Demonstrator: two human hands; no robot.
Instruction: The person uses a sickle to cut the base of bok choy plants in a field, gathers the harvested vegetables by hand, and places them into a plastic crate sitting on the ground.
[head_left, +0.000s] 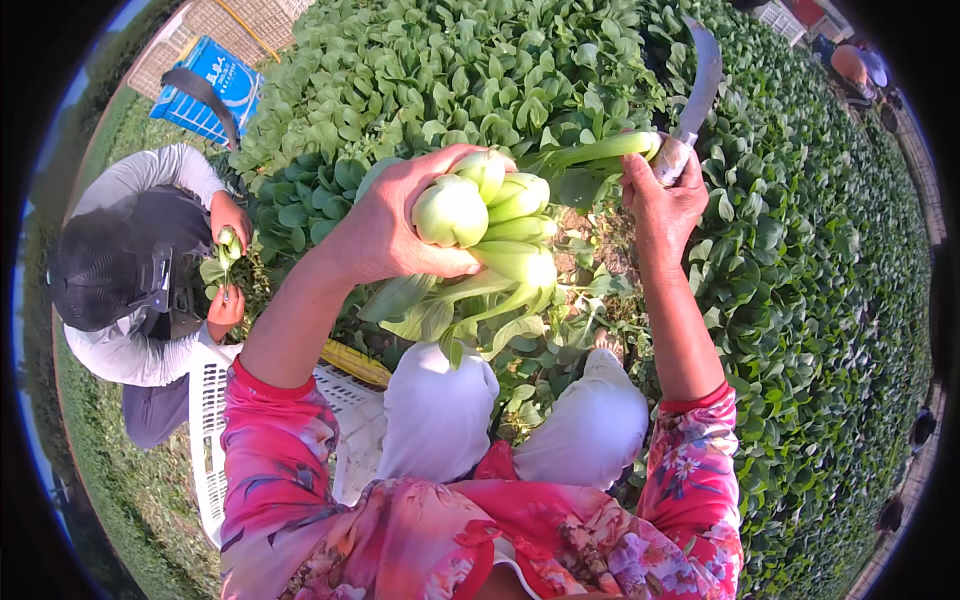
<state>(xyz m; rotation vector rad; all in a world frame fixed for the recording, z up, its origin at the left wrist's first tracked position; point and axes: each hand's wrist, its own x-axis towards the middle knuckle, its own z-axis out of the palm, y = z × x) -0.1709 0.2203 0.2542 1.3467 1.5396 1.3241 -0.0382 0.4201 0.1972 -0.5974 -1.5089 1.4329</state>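
My left hand (382, 217) is wrapped around a bunch of bok choy (453, 211), several pale green heads with their cut bases facing up and their leaves hanging below. In my right hand (666, 214) is the handle of a curved harvesting knife (703, 79), its blade pointing up and away from me. Pinched by the same hand is a single bok choy (600, 151), its base against the knife handle and its leaves towards the bunch. Bare soil (600, 240) with leaf scraps shows between my hands.
Dense rows of bok choy (810, 300) grow ahead and to the right. A white plastic crate (206, 442) stands at my left, beside a crouching co-worker (142, 202) handling greens. Farther off are a blue crate (202, 90) and beige crates (225, 30).
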